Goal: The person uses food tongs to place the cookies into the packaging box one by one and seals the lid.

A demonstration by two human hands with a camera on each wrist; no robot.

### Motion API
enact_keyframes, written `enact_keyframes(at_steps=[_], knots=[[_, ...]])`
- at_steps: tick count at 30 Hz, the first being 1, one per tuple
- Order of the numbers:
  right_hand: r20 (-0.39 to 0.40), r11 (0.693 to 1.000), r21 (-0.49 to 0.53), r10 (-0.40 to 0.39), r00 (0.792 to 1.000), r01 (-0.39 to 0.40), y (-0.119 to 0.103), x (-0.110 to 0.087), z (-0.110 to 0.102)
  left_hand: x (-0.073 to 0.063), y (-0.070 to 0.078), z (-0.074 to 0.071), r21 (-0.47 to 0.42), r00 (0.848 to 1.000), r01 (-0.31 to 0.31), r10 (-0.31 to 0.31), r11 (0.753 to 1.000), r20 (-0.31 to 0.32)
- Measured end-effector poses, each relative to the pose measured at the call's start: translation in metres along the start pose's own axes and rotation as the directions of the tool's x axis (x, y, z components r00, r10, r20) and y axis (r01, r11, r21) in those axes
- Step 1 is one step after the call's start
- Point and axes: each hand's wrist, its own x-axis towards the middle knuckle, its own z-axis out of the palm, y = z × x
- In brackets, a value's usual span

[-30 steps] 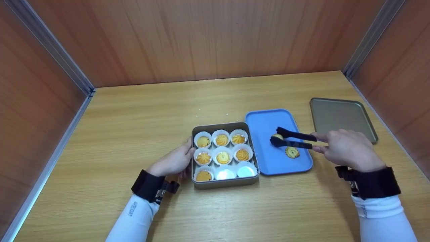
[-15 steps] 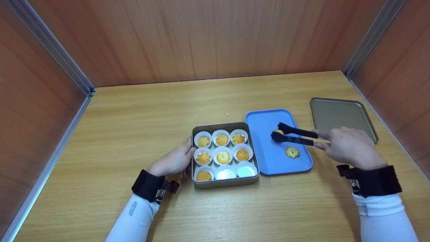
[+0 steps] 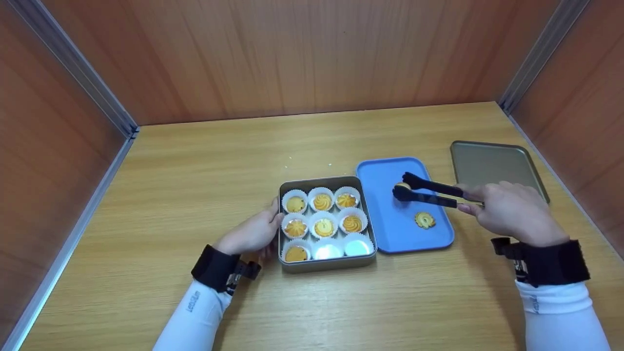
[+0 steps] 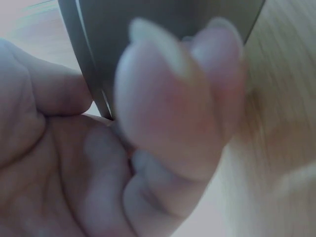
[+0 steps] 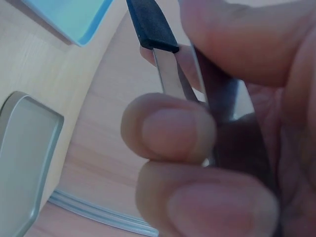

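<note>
In the head view my left hand [image 3: 251, 233] grips the left wall of a metal tin [image 3: 325, 265]. White paper cups fill it, most with a cookie [image 3: 322, 202] inside; two front cups, such as the middle cup [image 3: 327, 251], hold none. My right hand [image 3: 519, 212] holds black-tipped tongs [image 3: 431, 198] over a blue tray [image 3: 390, 236]. A small round cookie [image 3: 402, 185] sits between the tong heads, partly hidden. Another flower-shaped cookie [image 3: 425, 220] lies on the tray. The right wrist view shows my fingers [image 5: 168, 128] around the tongs' metal arms.
Right of the blue tray lies a shallow metal lid [image 3: 495, 163], partly behind my right hand. A few white crumbs [image 3: 330, 165] dot the table [image 3: 195, 161] behind the tin. Wooden panels [image 3: 312, 58] enclose the back and both sides.
The tongs have shifted slightly back and right, with the small cookie between their heads and away from the flower-shaped cookie. My left hand and the tin have stayed put.
</note>
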Motion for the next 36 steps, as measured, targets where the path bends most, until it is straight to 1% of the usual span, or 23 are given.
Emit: enact_keyframes(at_steps=[1,8,14,18,22,24,29,32,36], knots=[[-0.009,1.0,0.003,-0.006,1.0,0.006,0.0,-0.001,0.0,0.0,0.0,0.0,0.0,1.0,0.004,-0.004,1.0,-0.001],[-0.079,0.998,0.008,-0.058,0.995,0.059,-0.003,-0.006,-0.003,0.001,-0.002,0.0,0.031,1.0,-0.015,0.016,0.999,-0.003],[-0.109,0.997,0.004,-0.079,0.991,0.08,-0.007,-0.008,-0.005,0.001,-0.001,0.0,0.026,1.0,0.01,-0.01,1.0,0.0],[-0.141,0.993,0.002,-0.114,0.983,0.116,-0.011,-0.01,-0.006,0.001,-0.001,0.001,0.023,1.0,0.022,-0.022,0.999,0.001],[-0.181,0.987,-0.02,-0.161,0.97,0.161,-0.018,-0.013,-0.007,0.001,0.0,0.001,0.024,1.0,0.024,-0.024,0.999,0.0],[-0.206,0.981,-0.034,-0.192,0.959,0.189,-0.023,-0.014,-0.007,0.0,0.0,0.001,0.026,1.0,0.025,-0.025,0.999,0.0],[-0.274,0.961,-0.073,-0.277,0.921,0.267,-0.035,-0.014,-0.003,0.0,0.0,0.001,0.023,1.0,0.023,-0.023,0.999,0.0],[-0.283,0.95,-0.083,-0.312,0.907,0.301,-0.043,-0.014,-0.001,0.0,0.0,0.0,0.026,1.0,0.012,-0.013,1.0,0.001],[-0.261,0.938,-0.067,-0.347,0.901,0.341,-0.055,-0.013,0.001,0.0,-0.001,0.0,0.026,1.0,-0.012,0.012,1.0,0.004]])
